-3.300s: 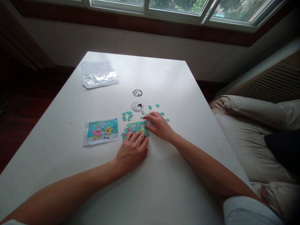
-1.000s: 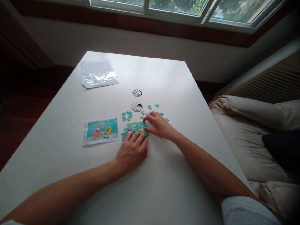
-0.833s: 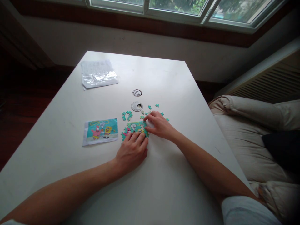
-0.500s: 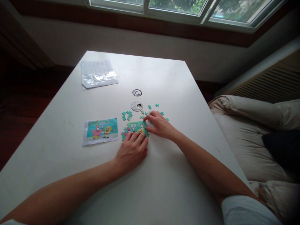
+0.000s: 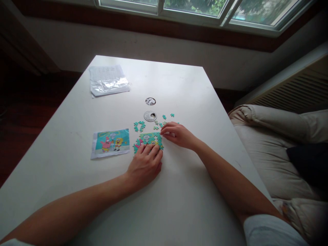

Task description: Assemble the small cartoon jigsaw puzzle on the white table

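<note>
A partly joined jigsaw puzzle (image 5: 146, 138) with cartoon figures on a teal ground lies on the white table. My left hand (image 5: 145, 162) rests flat over its lower part, fingers spread and hiding some of the picture. At the puzzle's upper right corner is my right hand (image 5: 176, 134), its thumb and fingertips drawn together in a pinch. Whatever is between them is too small to make out. Loose teal puzzle pieces (image 5: 164, 117) lie just beyond that hand, some of them partly covered by it. Another cluster of loose pieces (image 5: 136, 124) lies above the puzzle's left side.
Left of the puzzle lies a picture sheet (image 5: 111, 142) with the same cartoon figures. A clear plastic bag with paper (image 5: 109, 82) is at the far left of the table (image 5: 174, 85). Two round fittings (image 5: 150, 116) are set in the tabletop. A beige sofa (image 5: 253, 147) stands to the right.
My right hand has drawn back slightly to the right, and its thumb and fingers have come closer together. My left hand stays on the puzzle.
</note>
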Motion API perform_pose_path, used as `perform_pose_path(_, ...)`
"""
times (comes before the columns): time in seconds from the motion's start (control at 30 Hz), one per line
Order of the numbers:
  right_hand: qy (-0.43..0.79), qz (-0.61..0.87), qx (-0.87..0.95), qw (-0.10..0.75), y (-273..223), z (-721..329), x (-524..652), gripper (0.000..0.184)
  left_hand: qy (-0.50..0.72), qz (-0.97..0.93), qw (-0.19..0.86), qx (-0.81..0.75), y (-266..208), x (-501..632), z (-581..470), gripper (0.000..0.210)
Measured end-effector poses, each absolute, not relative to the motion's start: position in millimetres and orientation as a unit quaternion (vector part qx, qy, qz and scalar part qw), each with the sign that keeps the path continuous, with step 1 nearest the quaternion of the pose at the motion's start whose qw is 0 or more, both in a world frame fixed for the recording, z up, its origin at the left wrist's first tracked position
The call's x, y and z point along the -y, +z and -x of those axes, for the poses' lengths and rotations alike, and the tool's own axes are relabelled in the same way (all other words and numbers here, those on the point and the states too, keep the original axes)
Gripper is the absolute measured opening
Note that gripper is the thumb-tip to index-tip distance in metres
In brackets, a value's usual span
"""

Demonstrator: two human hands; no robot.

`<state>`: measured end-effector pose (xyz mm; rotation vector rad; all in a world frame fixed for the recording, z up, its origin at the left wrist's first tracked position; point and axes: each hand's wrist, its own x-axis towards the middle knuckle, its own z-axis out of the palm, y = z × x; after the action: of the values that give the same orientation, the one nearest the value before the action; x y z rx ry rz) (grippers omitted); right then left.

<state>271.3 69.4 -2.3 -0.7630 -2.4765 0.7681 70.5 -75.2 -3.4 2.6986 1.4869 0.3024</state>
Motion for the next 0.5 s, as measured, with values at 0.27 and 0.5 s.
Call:
perform_pose_path(0.27, 0.216, 0.244, 0.922, 0.206, 1.9, -272.9, -68.4, 0.017, 0.116, -0.874, 0.006, -0.473, -5.9, 75.0, -70.4, 0.030)
perform_pose_path(0.5, 0.217, 0.252, 0.927, 0.174, 1.7, -275.2, -68.8, 0.019, 0.129, -0.872, 0.003, -0.472, -6.3, 76.0, -70.6, 0.027)
